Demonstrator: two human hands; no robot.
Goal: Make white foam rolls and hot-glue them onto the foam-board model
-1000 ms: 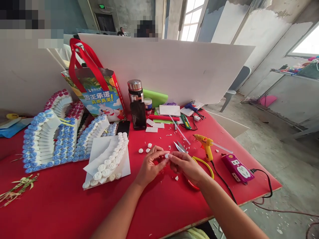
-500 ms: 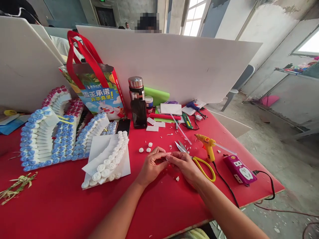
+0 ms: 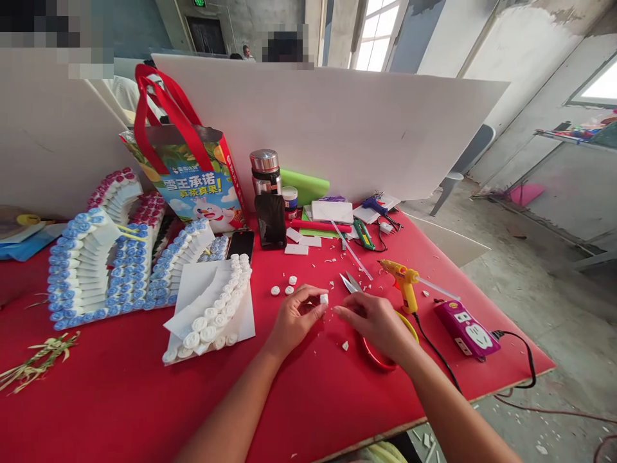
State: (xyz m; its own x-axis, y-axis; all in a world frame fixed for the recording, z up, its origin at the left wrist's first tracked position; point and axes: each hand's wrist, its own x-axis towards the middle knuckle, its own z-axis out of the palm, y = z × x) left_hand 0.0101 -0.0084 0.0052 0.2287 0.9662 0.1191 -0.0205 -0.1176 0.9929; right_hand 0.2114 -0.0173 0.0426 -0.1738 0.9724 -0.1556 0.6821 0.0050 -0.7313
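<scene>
Between the thumb and fingertips of my left hand point(image 3: 299, 321) is a small white rolled rosette point(image 3: 324, 299), pinched above the table. My right hand point(image 3: 373, 325) is just right of it, apart from the rosette, with fingers half bent, slightly apart and nothing visible in them. Scissors point(image 3: 378, 357) with red and yellow handles lie partly hidden under my right hand, blades pointing away. Several loose white rosettes point(image 3: 275, 290) rest beyond my left hand. To the left stands a white board piece point(image 3: 241, 302) with rows of white rosettes along its curve.
A yellow glue gun point(image 3: 403, 283) and a purple power socket point(image 3: 466, 328) with cords are at the right. Blue-and-white rosette models point(image 3: 80, 270), a carrier bag point(image 3: 197, 186), a steel flask point(image 3: 265, 172) and a phone point(image 3: 270, 220) stand behind. White scraps dot the red table point(image 3: 159, 411).
My right hand has drawn away to the right from my left hand and let go of the white rosette, which stays in my left fingers and now shows clearly. The view shifted slightly.
</scene>
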